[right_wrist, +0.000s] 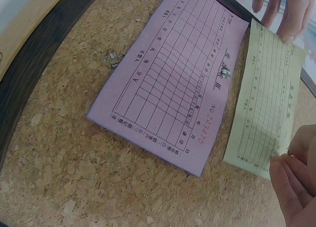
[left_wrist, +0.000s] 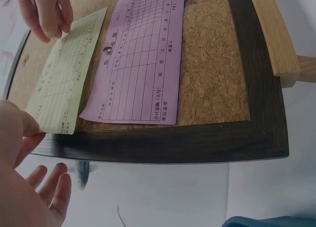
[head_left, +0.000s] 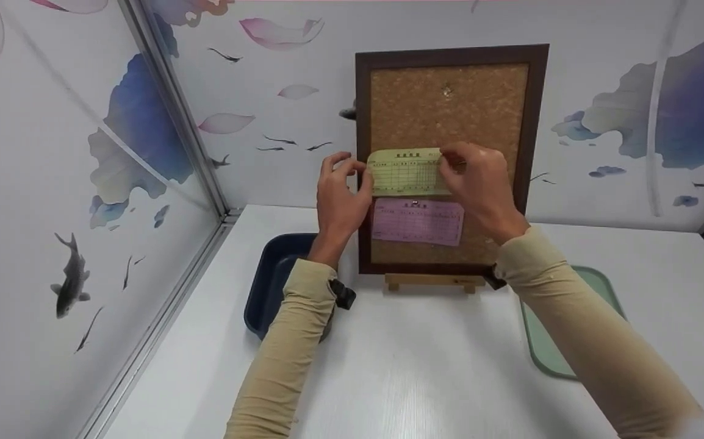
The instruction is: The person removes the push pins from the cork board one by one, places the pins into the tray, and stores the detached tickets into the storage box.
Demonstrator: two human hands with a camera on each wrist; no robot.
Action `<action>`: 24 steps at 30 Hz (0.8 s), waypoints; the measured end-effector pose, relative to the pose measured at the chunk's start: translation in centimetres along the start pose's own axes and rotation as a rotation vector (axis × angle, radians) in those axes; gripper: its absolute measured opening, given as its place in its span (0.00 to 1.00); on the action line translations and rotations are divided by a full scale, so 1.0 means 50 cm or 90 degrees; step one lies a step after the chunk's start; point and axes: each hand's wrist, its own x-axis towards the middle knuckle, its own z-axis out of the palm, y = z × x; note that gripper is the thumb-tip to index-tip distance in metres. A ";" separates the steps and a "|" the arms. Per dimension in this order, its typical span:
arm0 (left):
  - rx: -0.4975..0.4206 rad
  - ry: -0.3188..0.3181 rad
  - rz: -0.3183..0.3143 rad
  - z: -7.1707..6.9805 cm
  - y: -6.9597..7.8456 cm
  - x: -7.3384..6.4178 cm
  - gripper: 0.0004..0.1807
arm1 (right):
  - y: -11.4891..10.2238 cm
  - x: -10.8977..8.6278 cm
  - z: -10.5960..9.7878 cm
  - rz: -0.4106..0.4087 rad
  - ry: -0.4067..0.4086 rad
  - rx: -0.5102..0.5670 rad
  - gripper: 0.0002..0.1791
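A yellow-green receipt slip [head_left: 404, 174] lies across the corkboard [head_left: 480, 110], held at both ends. My left hand [head_left: 343, 201] pinches its left edge between thumb and index finger near the dark frame, other fingers spread. At the slip's upper right, my right hand [head_left: 480, 183] has thumb and fingertips pinched together on the paper edge. Directly below hangs a pink receipt slip [head_left: 418, 225], fixed by a clear push pin [right_wrist: 225, 72] at its top middle. In the right wrist view, the yellow slip's printed lines run parallel to the pink slip's.
Several clear pins [head_left: 446, 91] stick in the cork's upper part. The board rests on a small wooden easel [head_left: 434, 280]. A dark blue bin [head_left: 257, 292] stands left on the white table [head_left: 413, 366], partly behind my left arm. A green tray [head_left: 544, 341] lies right, partly under my right sleeve.
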 end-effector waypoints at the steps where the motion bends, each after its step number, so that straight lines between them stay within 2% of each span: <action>1: -0.001 0.003 -0.001 -0.003 0.000 -0.002 0.10 | 0.002 -0.002 -0.002 -0.001 0.001 0.003 0.09; 12: -0.038 0.025 0.001 -0.034 -0.003 -0.028 0.10 | 0.017 -0.034 -0.042 0.022 0.006 0.038 0.09; 24: -0.089 0.004 0.007 -0.069 -0.029 -0.061 0.08 | 0.035 -0.092 -0.097 0.062 0.019 0.030 0.10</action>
